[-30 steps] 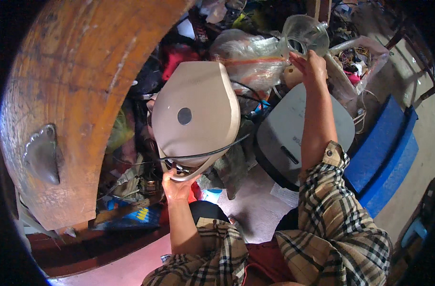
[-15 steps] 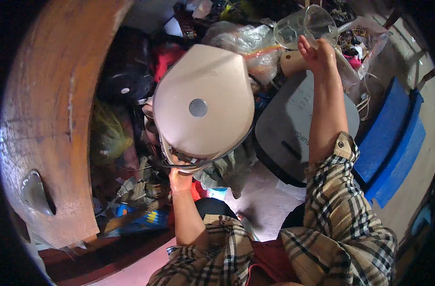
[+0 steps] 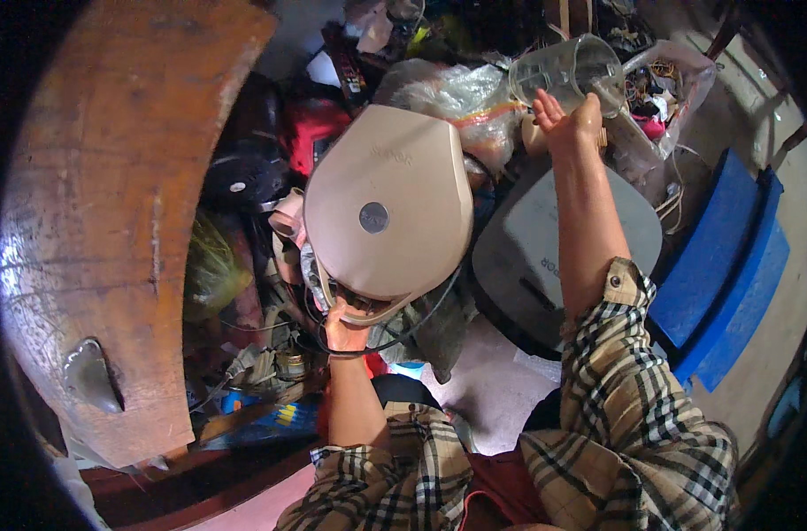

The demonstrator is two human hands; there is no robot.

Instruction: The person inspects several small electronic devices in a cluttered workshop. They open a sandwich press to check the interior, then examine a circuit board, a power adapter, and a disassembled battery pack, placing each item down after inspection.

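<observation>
My left hand is closed around the carrying handle of a beige rice cooker, whose rounded lid faces up with a silver disc in the middle. A dark cord loops past that wrist. Farther right, my right hand reaches out with its fingers spread and nothing gripped in them. Its fingertips are by a clear plastic jug lying on its side; whether they touch it I cannot tell. Under my right forearm stands a grey rice cooker with a dark lower body.
At the left rises a brown wooden panel with a metal handle. Crumpled clear plastic bags lie behind the beige cooker. Another bag with wires sits at the far right, above blue curved panels. Mixed clutter fills the left side.
The beige rice cooker sits slightly lower and further right in view, still in my left hand. My right hand has shifted left and a little nearer. The whole view has also moved somewhat.
</observation>
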